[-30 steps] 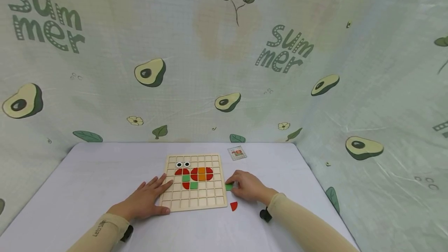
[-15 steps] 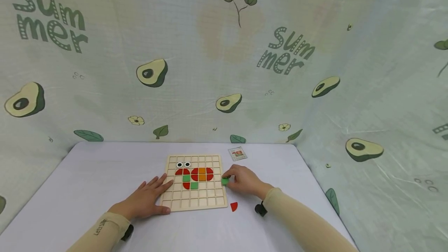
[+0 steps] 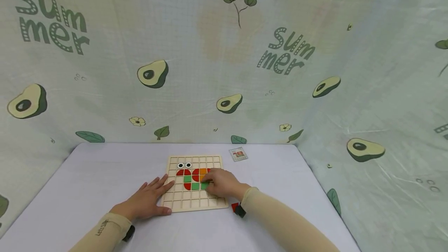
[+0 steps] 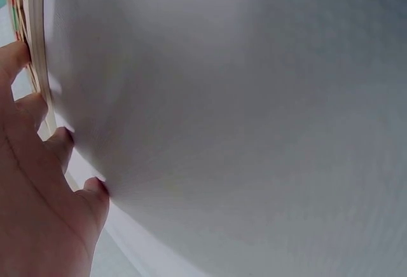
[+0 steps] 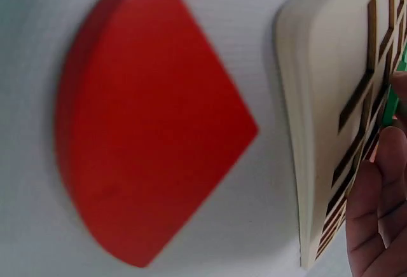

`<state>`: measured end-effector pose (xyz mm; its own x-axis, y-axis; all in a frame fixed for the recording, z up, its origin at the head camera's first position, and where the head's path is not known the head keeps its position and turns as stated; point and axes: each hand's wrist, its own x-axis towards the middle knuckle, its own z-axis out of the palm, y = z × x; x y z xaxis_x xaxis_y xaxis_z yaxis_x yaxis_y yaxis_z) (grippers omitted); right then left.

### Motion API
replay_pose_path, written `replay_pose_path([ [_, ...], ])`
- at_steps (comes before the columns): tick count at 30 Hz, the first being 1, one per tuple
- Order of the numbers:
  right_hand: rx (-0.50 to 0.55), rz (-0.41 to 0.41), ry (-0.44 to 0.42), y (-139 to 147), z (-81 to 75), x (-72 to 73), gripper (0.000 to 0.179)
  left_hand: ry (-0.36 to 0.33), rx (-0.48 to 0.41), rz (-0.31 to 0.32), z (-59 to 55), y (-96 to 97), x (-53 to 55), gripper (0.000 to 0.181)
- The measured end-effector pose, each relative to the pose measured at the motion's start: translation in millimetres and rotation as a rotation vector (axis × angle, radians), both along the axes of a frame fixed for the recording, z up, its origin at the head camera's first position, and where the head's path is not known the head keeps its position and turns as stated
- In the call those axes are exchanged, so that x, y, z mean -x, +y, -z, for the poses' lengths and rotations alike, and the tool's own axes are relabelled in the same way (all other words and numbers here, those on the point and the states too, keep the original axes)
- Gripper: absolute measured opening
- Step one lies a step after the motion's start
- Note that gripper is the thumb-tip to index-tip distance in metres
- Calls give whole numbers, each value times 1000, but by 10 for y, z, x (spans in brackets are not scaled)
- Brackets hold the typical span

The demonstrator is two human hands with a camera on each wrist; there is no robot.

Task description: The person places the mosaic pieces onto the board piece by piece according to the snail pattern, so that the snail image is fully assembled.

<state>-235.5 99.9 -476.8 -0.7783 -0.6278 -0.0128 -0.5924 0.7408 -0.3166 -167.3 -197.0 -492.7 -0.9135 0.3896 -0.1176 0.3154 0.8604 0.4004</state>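
A wooden grid board (image 3: 190, 204) lies on the white table, bearing red, green and orange tiles and two eye tiles (image 3: 184, 165). My right hand (image 3: 222, 183) is over its right half and pinches a green square tile (image 3: 204, 186), low at a cell beside another green tile (image 3: 195, 186). That hand hides part of the red and orange pieces. My left hand (image 3: 143, 200) rests with spread fingers on the board's left edge, its thumb at the near corner. Just off the right edge lies a red quarter-circle tile (image 5: 152, 124), partly covered by my wrist in the head view.
A small picture card (image 3: 238, 154) lies on the table behind the board's right corner. Printed cloth (image 3: 189, 127) hangs behind the table and along its sides. A black wrist camera (image 3: 240, 210) sits under my right wrist, close to the red tile.
My right hand has lifted the green tile from beside the board's right edge and carried it left over the board to the row of green tiles. The left hand has stayed in place.
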Motion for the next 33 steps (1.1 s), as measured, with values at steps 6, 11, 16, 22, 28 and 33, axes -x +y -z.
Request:
replay_pose_path([
  [6, -19, -6, 26, -18, 15, -7, 34, 6, 4, -1, -9, 1, 1, 98],
  [11, -10, -12, 41, -18, 19, -5, 32, 5, -9, 8, -35, 6, -14, 98],
  [16, -1, -13, 42, -22, 38, 5, 31, 9, -16, 16, -26, 7, -14, 97],
  [22, -5, -11, 43, -22, 36, 3, 29, 5, 0, 6, 8, -2, 2, 98],
  [28, -3, -14, 38, -24, 34, 7, 26, 14, 8, 11, 31, -8, 14, 99],
  [33, 8, -19, 39, -20, 32, 11, 24, 12, 13, 8, 50, -14, 20, 99],
])
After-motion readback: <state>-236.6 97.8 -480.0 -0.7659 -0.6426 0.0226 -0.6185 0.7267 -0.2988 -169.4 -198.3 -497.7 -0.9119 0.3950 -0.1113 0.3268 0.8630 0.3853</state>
